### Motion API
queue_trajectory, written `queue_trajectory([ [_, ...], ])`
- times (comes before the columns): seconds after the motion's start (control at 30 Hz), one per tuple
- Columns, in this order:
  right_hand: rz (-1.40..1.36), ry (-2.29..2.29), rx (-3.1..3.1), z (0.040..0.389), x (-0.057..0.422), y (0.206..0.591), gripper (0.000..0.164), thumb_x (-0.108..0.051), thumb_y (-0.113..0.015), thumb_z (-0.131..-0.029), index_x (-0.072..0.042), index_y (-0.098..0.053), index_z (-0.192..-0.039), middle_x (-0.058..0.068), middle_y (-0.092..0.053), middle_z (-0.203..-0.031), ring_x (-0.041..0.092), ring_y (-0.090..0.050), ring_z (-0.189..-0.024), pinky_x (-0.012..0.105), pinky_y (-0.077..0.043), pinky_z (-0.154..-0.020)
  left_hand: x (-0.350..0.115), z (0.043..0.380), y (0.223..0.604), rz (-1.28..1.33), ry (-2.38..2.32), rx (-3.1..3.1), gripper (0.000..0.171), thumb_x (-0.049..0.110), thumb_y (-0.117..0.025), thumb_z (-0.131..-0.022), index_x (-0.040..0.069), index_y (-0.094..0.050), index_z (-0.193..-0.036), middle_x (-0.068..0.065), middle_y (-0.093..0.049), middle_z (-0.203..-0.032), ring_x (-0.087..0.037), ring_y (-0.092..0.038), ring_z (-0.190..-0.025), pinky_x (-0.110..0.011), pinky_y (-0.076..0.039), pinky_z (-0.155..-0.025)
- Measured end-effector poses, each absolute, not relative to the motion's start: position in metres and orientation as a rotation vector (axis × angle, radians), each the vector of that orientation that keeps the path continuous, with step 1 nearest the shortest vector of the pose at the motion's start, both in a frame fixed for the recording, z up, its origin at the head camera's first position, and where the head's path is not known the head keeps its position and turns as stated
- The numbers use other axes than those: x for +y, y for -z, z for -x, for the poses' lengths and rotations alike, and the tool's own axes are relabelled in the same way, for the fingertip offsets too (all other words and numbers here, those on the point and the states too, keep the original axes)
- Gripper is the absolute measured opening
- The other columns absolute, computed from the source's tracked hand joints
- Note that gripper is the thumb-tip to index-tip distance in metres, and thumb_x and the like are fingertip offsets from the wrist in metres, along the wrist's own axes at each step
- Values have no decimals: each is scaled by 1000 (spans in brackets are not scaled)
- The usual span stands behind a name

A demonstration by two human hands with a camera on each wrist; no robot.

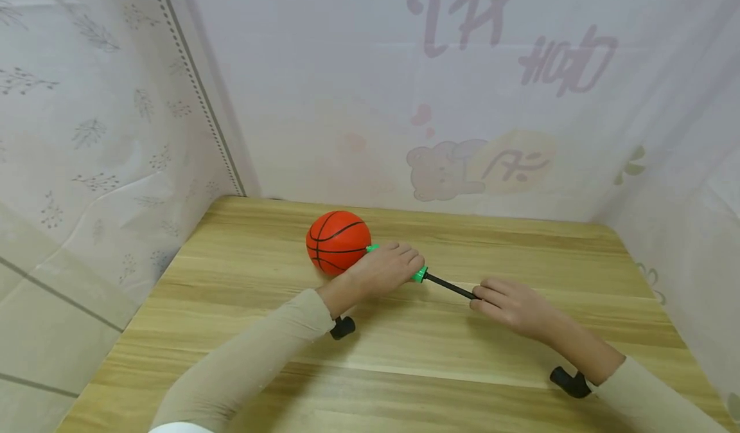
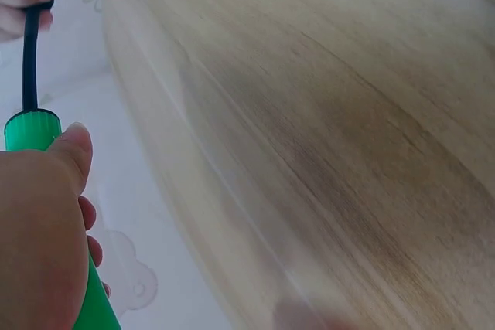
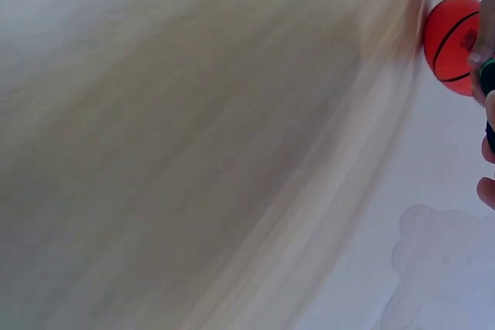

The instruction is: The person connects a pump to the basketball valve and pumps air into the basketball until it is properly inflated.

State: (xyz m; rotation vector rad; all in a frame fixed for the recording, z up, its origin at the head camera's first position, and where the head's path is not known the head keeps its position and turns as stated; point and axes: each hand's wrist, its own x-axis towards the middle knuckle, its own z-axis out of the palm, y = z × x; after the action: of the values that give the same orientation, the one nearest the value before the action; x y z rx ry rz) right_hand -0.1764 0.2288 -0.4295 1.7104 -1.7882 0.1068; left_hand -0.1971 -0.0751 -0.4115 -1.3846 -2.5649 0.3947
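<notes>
An orange-red ball with black basketball lines (image 1: pixel 338 239) rests on the wooden table, touching or very near the tip of a green hand pump (image 1: pixel 419 275). My left hand (image 1: pixel 386 270) grips the pump's green barrel, its fingers wrapped round it. From the barrel a black rod (image 1: pixel 449 285) extends to the right. At the rod's far end my right hand (image 1: pixel 513 307) holds the black handle (image 2: pixel 39 5), as the left wrist view shows. Whether the pump's nozzle sits in the ball is hidden behind my left hand.
Wood-grain table (image 1: pixel 405 388) lies under both hands. Pale printed curtains (image 1: pixel 324 99) hang close behind the table and along its sides. A black wrist mount (image 1: pixel 343 327) juts from below my left wrist, another (image 1: pixel 569 382) beside my right.
</notes>
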Motion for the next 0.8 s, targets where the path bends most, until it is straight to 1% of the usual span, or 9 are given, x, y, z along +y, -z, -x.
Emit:
queue_trajectory([
  [0.2,-1687,-170,-1757,172,241,430,38,-5,-35,-111,-4,-69,-94,10,-71,-90,23,-66,-79,32,-57,-64,-75,198,412,1382,-389,-2578,23,35,-48,-109,13,-53,-114,5,-60,-109,-11,-53,-101,-23,-43,-86],
  [0.37,-1697,-135,-1781,174,240,429,36,-5,-35,-111,-3,-69,-98,10,-72,-94,24,-67,-83,32,-58,-69,-74,198,412,1364,-415,-2555,23,34,-47,-109,13,-53,-114,4,-58,-105,-11,-52,-99,-24,-43,-87],
  [0.5,-1719,-87,-1837,178,232,428,36,-5,-35,-111,-3,-70,-102,8,-71,-97,23,-65,-88,31,-57,-74,-73,197,411,1360,-421,-2552,23,35,-48,-108,13,-53,-114,5,-58,-105,-11,-52,-99,-24,-43,-86],
  [0.63,-1727,-29,-1894,182,219,427,38,-4,-30,-111,-4,-68,-105,7,-70,-99,22,-64,-91,29,-56,-77,-71,197,413,1357,-436,-2567,24,36,-49,-108,14,-54,-115,5,-60,-108,-11,-53,-100,-24,-42,-84],
  [0.8,-1734,-41,-1895,188,199,428,37,-3,-30,-111,-5,-66,-105,5,-69,-98,21,-62,-91,28,-56,-79,-68,195,415,1348,-474,-2559,25,37,-50,-107,14,-55,-116,5,-59,-107,-11,-52,-99,-24,-41,-83],
])
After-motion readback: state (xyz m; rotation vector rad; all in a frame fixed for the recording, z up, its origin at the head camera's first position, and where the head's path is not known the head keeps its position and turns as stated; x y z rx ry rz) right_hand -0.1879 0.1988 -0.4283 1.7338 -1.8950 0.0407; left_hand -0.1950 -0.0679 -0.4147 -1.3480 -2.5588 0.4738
